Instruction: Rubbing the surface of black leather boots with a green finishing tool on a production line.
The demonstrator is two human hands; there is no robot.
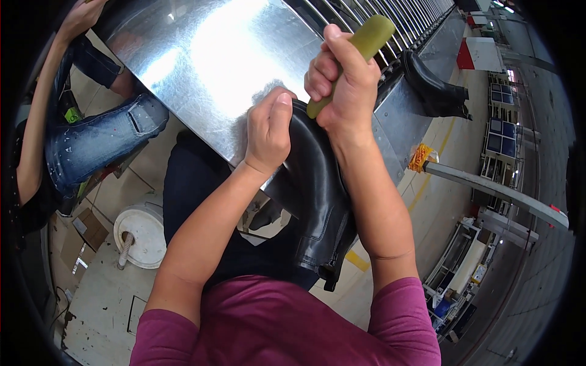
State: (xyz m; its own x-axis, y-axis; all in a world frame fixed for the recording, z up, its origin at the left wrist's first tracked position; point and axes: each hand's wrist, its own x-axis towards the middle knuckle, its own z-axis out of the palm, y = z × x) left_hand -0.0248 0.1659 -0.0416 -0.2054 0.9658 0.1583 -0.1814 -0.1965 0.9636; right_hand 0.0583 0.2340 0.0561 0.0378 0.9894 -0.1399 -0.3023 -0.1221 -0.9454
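**Maroon shirt (274,323), two bare hands and a black boot (314,183) at a metal table (189,73)**

The shirt, nearest the viewer, fills the lower edge; both bare forearms extend from its short sleeves. The left hand (270,131) is closed at the toe of the boot, its fingers curled and its thumb raised along the near side; the fingertips are partly hidden. The right hand (345,91) forms a fist around an olive-green stick (372,36), the thumb lying against it. The stick slants, its lower end just beside the toe; whether the two touch cannot be told. The boot lies between the forearms, toe toward the table and shaft opening toward the wearer's body.

The table has a shiny, scuffed surface, bright with reflected light. Parallel metal bars (390,24) adjoin its far right part, and a second black boot (430,88) stands beside them. At left, a co-worker's bare arm (39,116) appears near worn blue denim (97,143). Below these are a white round lid (143,235) and a cardboard box (90,229). At right, a grey rail (488,186) with a yellow-and-red wrapping (419,157) crosses before shelving (502,137).
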